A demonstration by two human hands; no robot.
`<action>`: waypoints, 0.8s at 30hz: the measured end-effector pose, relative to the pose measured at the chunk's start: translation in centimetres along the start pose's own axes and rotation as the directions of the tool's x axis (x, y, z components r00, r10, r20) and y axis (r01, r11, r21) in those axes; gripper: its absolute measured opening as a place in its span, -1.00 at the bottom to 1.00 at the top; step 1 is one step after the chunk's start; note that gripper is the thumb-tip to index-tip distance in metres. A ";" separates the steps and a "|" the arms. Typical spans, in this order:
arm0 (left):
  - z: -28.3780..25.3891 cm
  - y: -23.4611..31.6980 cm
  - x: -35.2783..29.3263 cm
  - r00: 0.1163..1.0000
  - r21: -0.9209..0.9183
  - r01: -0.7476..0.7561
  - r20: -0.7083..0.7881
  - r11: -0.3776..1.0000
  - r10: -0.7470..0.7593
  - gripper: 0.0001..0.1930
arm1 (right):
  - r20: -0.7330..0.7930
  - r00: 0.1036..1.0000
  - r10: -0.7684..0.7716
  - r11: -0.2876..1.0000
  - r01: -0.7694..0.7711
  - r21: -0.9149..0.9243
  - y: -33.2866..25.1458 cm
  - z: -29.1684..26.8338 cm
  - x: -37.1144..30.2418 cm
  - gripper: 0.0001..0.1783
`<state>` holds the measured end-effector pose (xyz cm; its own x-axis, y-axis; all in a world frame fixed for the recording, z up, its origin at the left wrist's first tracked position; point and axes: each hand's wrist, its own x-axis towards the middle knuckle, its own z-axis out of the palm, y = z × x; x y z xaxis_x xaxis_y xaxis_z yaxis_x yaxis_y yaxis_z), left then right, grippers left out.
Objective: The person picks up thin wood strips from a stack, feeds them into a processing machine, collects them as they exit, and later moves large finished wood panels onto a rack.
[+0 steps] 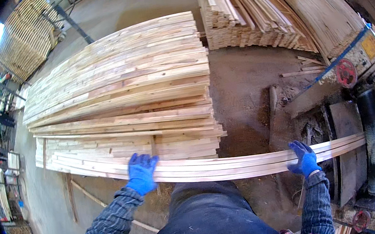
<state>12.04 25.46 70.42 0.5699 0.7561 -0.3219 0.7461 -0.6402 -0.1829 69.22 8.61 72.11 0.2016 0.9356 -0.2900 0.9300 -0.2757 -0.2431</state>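
A few long, narrow pale wooden boards (223, 168) lie side by side across the front of my body. My left hand (141, 172), in a blue glove, grips them near the big stack's front edge. Further right, my gloved right hand (303, 159) spans the same boards, with its fingers over their far edge and its thumb side nearer me. Their right ends reach a machine (345, 128) beside its dark upright-looking roller (374, 138). Toward the left, the boards run along the near side of a large stack of boards (120, 78).
Another tall stack of boards (251, 26) stands at the back right. The machine carries a red handwheel (345, 72) and a blue-edged arm (329, 68). Wood scraps (303, 72) litter the floor beside it. A slatted wood pile (23, 37) stands far left.
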 end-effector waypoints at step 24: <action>5.2 -12.2 -5.9 0.967 -0.283 -0.202 -0.206 0.938 0.146 0.03 | 0.196 0.969 -0.150 0.816 0.010 0.577 -14.1 13.6 19.1 -0.31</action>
<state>-2.18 28.13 69.75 0.7315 0.6659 -0.1466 0.6818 -0.7146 0.1566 55.78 27.35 57.40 -0.0047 0.9046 -0.4262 0.5837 -0.3436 -0.7357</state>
